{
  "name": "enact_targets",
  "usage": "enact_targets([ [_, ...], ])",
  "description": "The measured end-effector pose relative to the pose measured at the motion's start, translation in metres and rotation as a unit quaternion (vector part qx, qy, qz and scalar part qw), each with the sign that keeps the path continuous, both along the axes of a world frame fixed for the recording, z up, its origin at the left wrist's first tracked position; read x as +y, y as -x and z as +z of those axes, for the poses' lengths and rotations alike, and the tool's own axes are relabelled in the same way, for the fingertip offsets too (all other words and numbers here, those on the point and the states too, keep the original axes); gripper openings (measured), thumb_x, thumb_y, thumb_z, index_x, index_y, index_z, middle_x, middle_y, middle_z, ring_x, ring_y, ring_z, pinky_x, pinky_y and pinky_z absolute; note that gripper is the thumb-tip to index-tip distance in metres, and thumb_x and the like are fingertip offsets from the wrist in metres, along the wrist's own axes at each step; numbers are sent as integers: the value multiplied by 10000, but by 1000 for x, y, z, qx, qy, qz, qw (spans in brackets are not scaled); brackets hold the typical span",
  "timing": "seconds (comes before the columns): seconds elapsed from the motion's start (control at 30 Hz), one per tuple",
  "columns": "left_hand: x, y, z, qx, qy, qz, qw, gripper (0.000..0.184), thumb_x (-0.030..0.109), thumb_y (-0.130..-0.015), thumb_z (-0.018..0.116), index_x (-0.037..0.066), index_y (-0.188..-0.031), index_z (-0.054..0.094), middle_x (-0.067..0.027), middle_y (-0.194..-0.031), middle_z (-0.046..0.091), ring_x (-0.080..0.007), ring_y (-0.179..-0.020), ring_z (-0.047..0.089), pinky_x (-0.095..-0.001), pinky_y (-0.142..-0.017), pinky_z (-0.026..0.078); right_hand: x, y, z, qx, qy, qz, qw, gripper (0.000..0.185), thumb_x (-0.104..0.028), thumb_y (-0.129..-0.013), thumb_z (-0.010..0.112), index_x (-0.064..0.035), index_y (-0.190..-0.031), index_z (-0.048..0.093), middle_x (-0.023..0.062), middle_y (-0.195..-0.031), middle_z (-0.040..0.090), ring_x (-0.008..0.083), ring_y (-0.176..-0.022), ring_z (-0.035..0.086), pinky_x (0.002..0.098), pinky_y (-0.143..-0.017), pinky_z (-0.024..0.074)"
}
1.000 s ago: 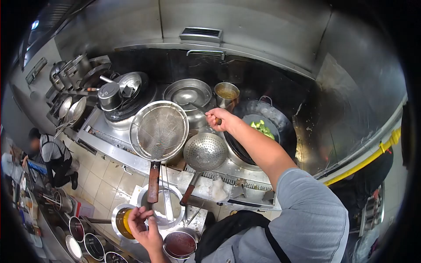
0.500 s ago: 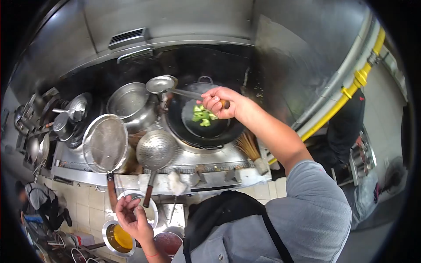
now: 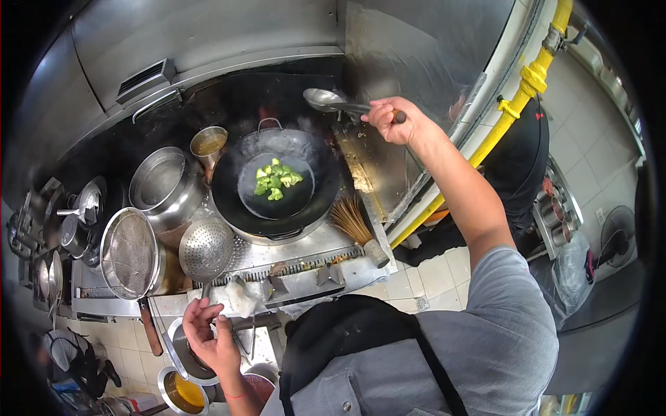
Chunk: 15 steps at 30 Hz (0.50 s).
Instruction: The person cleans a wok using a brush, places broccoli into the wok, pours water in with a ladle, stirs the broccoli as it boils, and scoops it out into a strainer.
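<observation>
My right hand point(image 3: 394, 119) is closed around the handle of a metal ladle point(image 3: 320, 98), holding it up to the right of the black wok point(image 3: 229, 187). Green broccoli pieces point(image 3: 277, 177) lie heaped in the middle of the wok, with faint steam above. Low at the left, my left hand point(image 3: 211, 338) is palm up with loosely curled fingers, apart from the thumb, and nothing shows in it. Just beyond its fingertips is the perforated skimmer point(image 3: 206, 248); the hand hides the end of its handle, and I cannot tell whether they touch.
A mesh strainer point(image 3: 130, 253) and a steel pot point(image 3: 159, 184) stand left of the wok, beside a small pot of liquid point(image 3: 209, 143). A bristle brush point(image 3: 352, 220) lies at the stove's right front. A yellow pipe point(image 3: 517, 104) runs along the right. Other people are at both sides.
My right hand has carried the ladle from over the wok's left rim to its right side, uncovering the broccoli and a small pot. The camera view has shifted. My left hand stays low and open.
</observation>
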<state>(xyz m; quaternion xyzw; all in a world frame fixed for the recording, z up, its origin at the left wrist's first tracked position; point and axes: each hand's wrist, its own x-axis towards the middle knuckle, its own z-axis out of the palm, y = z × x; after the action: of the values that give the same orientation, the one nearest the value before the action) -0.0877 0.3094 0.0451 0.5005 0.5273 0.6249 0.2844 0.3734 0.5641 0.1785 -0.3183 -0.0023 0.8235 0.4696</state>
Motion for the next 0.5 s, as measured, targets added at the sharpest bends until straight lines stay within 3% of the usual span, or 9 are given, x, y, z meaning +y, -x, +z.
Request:
enact_targets([
  [0.13, 3, -14, -1, 12, -9, -13, 1000, 460, 18, -811, 600, -23, -1240, 438, -139, -1126, 562, -164, -895, 589, -284, -825, 446, -7, -29, -7, 85, -21, -63, 994, 466, -97, -926, 453, 69, -1282, 203, -11, -543, 394, 85, -410, 434, 211, -346, 392],
  [0.23, 2, -23, -1, 29, -5, -17, 999, 468, 30, -814, 619, -20, -1243, 438, -134, -1127, 562, -161, -894, 588, -281, -817, 450, -17, -41, -12, 131, -35, -87, 987, 524, -100, -927, 460, 54, -1332, 166, -4, -559, 404, 94, -412, 427, 215, -343, 387],
  [0.43, 0, -35, 2, 35, 12, -22, 999, 477, 25, -810, 631, -12, -1246, 438, -132, -1132, 555, -159, -889, 584, -283, -819, 454, -44, -53, -55, 221, -87, -87, 968, 443, -139, -942, 479, 78, -1273, 280, 4, -587, 430, 86, -419, 431, 203, -344, 382],
  [0.5, 1, -36, 3, 34, 14, -20, 999, 479, 21, -810, 631, -10, -1246, 438, -132, -1135, 552, -160, -890, 583, -283, -819, 454, -53, -50, -84, 273, -136, -83, 949, 485, -224, -973, 425, 106, -1305, 296, 19, -632, 442, 98, -432, 444, 224, -349, 374],
])
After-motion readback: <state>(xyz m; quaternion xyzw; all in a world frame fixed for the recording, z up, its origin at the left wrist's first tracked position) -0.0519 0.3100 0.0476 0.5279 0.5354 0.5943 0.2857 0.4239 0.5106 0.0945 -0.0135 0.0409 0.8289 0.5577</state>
